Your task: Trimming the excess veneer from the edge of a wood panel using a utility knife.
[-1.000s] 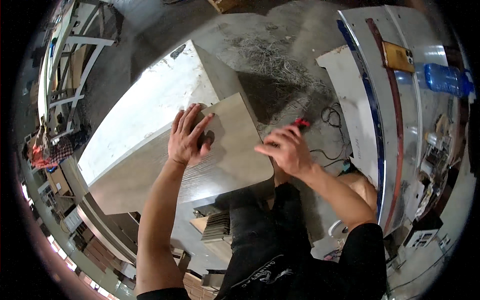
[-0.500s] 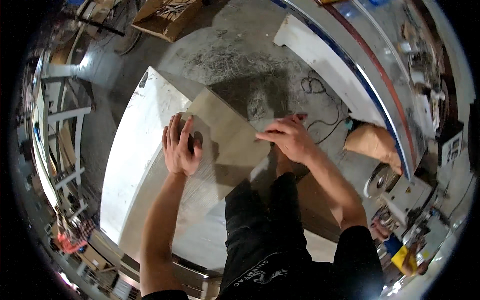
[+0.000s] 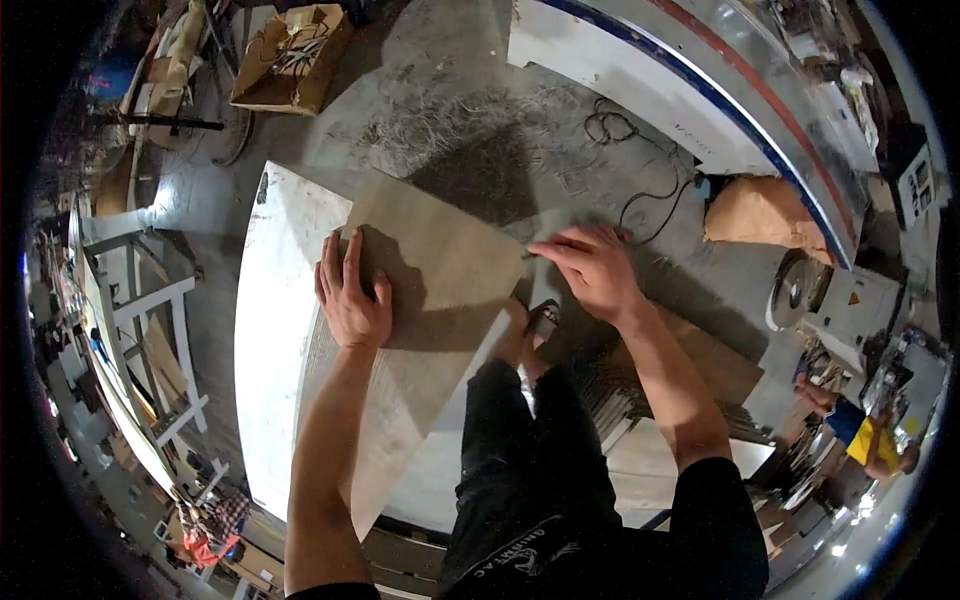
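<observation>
A pale tan wood-grain board (image 3: 450, 240) lies across a white worktop (image 3: 275, 250). My left hand (image 3: 353, 300) rests on the board with its fingers apart, holding nothing. At the board's right corner, my right hand (image 3: 597, 275) has its thumb and fingers pinched together, the fingertips at the board's edge. Whatever may be between those fingertips is too small to make out. Another wood-grain surface lies under the board, beneath my left forearm.
Thin shavings (image 3: 420, 125) litter the floor beyond the board. A cardboard box (image 3: 290, 60) holds scraps at the far left. At right stand a long white bench (image 3: 640, 95), a brown paper sack (image 3: 768, 222), a dark cable and a disc-shaped reel (image 3: 790, 290). A person (image 3: 865, 435) is at far right.
My right hand has moved slightly right and up along the board's edge, still pinched. My left hand stays flat on the board. The view has shifted, and a foot now shows below the board.
</observation>
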Demonstrator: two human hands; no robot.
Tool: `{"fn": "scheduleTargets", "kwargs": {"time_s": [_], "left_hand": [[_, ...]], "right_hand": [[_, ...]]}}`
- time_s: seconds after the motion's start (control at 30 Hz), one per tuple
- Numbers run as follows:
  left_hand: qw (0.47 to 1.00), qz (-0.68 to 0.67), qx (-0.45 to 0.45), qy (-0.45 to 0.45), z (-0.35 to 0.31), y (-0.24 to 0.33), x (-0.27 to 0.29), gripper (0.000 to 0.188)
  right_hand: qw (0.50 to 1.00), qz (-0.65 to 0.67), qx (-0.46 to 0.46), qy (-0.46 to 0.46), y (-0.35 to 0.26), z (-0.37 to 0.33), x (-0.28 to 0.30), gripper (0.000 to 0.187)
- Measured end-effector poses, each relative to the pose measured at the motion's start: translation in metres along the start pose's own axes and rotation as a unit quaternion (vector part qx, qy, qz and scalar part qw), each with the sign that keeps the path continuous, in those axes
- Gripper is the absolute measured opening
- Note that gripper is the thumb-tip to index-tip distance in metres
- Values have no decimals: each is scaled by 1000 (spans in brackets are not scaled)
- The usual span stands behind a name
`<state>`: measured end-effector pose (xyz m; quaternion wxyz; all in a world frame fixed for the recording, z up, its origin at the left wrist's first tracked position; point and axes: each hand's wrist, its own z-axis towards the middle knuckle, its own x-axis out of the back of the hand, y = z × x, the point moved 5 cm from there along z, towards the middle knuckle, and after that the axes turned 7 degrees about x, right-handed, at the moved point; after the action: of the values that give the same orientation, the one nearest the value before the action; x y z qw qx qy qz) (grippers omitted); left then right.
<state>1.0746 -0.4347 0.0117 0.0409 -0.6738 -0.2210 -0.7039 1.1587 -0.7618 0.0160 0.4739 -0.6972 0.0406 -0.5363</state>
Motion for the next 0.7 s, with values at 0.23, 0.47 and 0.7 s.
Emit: {"fn": "scheduleTargets", "kwargs": {"time_s": [0.23, 0.47, 0.7], "left_hand": [[998, -27, -39, 29, 0, -2, -1, 63], [999, -12, -19, 30, -2, -10, -6, 62], [1000, -11, -4, 17, -8, -21, -3, 66]], "right_hand": [[987, -70, 19, 142, -24, -13, -45, 37], [986, -80, -16, 144, -90, -65, -86, 27], [981, -91, -36, 169, -44, 0, -37, 30]]}}
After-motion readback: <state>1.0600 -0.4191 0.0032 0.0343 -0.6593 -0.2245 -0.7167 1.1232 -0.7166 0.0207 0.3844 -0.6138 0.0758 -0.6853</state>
